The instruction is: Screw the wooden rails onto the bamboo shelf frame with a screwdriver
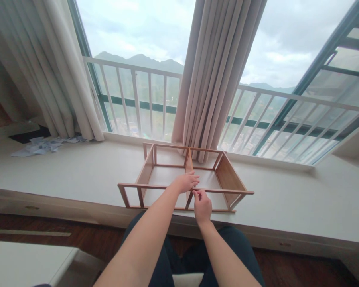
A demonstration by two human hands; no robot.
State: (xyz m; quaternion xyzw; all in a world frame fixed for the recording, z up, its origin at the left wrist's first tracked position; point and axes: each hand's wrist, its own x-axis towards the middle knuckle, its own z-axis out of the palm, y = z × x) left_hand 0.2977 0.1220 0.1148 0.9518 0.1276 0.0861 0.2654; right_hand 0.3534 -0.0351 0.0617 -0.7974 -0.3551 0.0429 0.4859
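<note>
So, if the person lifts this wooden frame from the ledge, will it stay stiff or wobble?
The wooden frame is probably light, being thin slats with open gaps. It may flex somewhat, since the front rail is long and slender. It seems unlikely to roll or tip, lying wide and flat on the window ledge.

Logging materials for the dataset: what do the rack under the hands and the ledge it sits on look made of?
Rack: looks like light wood, possibly bamboo; warm tan with faint grain on the side panel, matte. Left hand rests on its top rail, right hand pinches at the rail just below. Ledge: smooth off-white slab, slight sheen; stone or laminate, cannot tell which.
</note>
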